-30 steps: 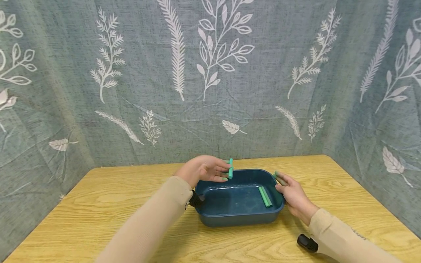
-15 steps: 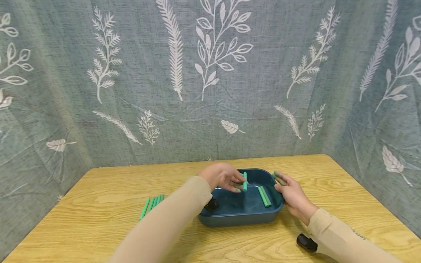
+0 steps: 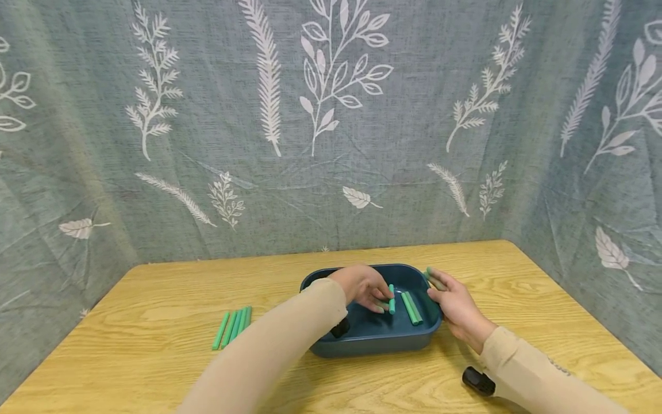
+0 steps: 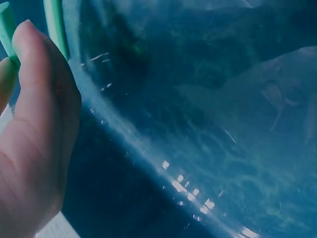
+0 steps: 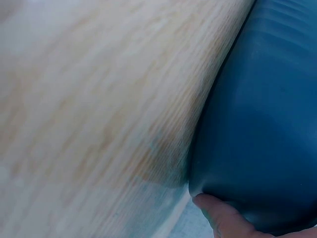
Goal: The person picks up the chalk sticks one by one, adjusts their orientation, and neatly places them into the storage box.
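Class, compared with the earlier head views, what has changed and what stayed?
The left hand, pinching a green stick, has moved right and down from over the far rim into the dark blue tub, beside a pair of green sticks. The left sleeve moved right, uncovering a row of green sticks on the table. Nothing was let go. The right hand stays at the tub's right end; the pair is undisturbed.
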A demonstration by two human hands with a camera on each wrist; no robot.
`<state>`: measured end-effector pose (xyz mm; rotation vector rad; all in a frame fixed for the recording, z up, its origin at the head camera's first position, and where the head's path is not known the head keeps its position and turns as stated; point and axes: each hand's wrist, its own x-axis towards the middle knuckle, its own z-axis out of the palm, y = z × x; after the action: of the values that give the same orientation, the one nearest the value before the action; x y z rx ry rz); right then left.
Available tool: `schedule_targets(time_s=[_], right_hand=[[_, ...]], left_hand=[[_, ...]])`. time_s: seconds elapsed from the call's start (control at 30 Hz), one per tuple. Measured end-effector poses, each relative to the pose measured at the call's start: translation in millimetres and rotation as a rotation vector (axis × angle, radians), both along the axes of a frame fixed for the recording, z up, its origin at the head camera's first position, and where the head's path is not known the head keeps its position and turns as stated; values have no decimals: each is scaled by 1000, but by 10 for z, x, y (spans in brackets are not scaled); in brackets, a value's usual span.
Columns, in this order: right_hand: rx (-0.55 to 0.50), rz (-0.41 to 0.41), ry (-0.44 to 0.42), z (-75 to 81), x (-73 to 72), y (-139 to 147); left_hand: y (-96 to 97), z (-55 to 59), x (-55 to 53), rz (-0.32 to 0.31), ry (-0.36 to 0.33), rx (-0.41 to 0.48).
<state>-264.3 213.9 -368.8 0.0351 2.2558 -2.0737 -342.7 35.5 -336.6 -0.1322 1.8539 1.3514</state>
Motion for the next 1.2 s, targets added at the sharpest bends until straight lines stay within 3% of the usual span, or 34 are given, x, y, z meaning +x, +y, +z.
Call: schedule_targets(time_s=[0.17, 0.5, 0.8, 0.9, 0.93, 0.97, 1.07, 1.17, 1.2], right_hand=[[-6, -12, -2, -5, 10, -1], [-15, -14, 1, 1, 11, -6], [-5, -15, 5, 2, 19, 5], [-1, -16, 5, 5, 14, -5], [1, -18, 4, 7, 11, -7], [1, -19, 4, 10, 9, -8], [-5, -19, 6, 14, -1, -11], [-13, -12, 3, 5, 2, -6], [-13, -12, 0, -2, 5, -3]], left_hand=[[58, -55, 0, -24, -6, -26], [131, -153, -34, -13, -35, -22], [200, -146, 4, 16, -63, 25], [223, -217, -79, 16, -63, 20], [229, -262, -134, 9, -69, 19], [240, -374, -261, -1, -86, 32], [241, -465, -382, -17, -101, 23], [202, -373, -295, -16, -101, 24], [175, -241, -158, -13, -82, 15]])
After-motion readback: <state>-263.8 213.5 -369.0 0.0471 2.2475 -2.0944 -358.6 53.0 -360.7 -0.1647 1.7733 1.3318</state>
